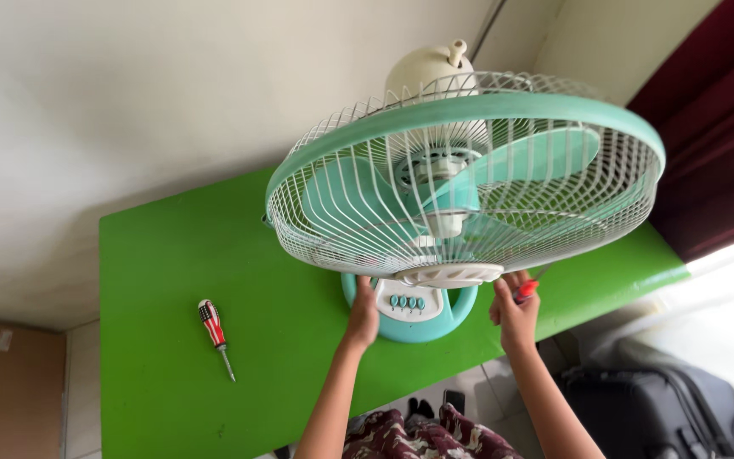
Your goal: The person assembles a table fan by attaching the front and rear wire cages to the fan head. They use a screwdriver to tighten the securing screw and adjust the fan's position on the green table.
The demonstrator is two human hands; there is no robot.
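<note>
Teal plastic and white wire: a table fan (460,195) stands on a green table (163,340), guard still fully closed around the blades. The left hand (362,316) is laid half-open against the fan base (409,316) at 9 o'clock. At 3 o'clock, the right hand (513,313) is closed around a red-handled tool (527,289), tip near the guard's lower rim. A striped screwdriver (215,335) lies unused well off at 9 o'clock. Nothing is seen removed yet.
</note>
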